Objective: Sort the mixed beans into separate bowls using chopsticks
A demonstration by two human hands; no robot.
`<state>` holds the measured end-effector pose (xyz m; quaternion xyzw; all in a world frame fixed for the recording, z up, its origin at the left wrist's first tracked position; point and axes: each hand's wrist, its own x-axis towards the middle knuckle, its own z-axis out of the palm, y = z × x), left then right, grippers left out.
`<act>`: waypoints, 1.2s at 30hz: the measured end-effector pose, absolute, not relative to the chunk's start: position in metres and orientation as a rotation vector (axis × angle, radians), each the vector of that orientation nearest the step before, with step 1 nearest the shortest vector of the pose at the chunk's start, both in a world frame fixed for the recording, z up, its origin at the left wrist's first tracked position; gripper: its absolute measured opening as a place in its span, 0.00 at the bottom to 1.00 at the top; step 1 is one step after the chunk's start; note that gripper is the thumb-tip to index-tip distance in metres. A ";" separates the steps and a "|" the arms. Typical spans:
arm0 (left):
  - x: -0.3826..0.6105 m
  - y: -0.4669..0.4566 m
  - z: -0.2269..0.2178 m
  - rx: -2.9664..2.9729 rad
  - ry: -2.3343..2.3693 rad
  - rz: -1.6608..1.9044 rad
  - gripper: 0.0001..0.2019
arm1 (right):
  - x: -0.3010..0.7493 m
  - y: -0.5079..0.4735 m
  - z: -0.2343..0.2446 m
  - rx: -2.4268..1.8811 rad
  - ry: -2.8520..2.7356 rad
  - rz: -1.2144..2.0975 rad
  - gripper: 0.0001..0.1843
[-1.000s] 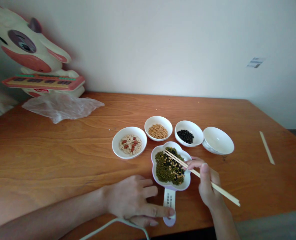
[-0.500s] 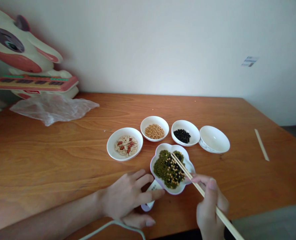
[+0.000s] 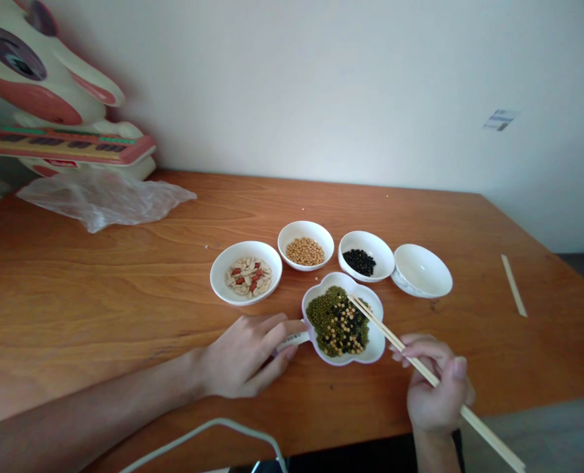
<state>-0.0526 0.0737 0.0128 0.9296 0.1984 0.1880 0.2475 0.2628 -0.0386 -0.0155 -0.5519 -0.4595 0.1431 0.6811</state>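
Observation:
A flower-shaped white dish (image 3: 376,343) with a lilac rim holds mixed green, yellow and black beans. Its handle (image 3: 294,340) points left, and my left hand (image 3: 245,355) is closed around it. My right hand (image 3: 437,387) grips a pair of wooden chopsticks (image 3: 410,355) whose tips rest over the beans in the dish. Behind the dish stand a bowl of peanuts (image 3: 246,270), a bowl of yellow beans (image 3: 305,244), a bowl of black beans (image 3: 366,255) and an empty white bowl (image 3: 422,270).
A crumpled clear plastic bag (image 3: 102,200) and a cartoon-animal toy (image 3: 50,98) sit at the table's far left. A paper chopstick sleeve (image 3: 513,294) lies at the right. A pale cable (image 3: 207,433) crosses the near table edge. A wall runs behind the wooden table (image 3: 99,295).
My left hand turned the dish so its handle swung from pointing toward me to pointing left. My right hand drew back toward me with the chopsticks, tips still over the beans.

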 end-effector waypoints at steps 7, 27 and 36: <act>-0.049 0.076 0.010 2.583 0.503 0.463 0.24 | 0.259 -0.032 -0.012 -1.247 -0.940 0.367 0.32; -0.048 0.076 0.009 2.529 0.512 0.486 0.24 | 0.257 -0.038 -0.013 -1.332 -1.005 0.426 0.36; -0.047 0.075 0.012 2.480 0.511 0.550 0.24 | 0.259 -0.039 -0.013 -1.370 -0.989 0.345 0.44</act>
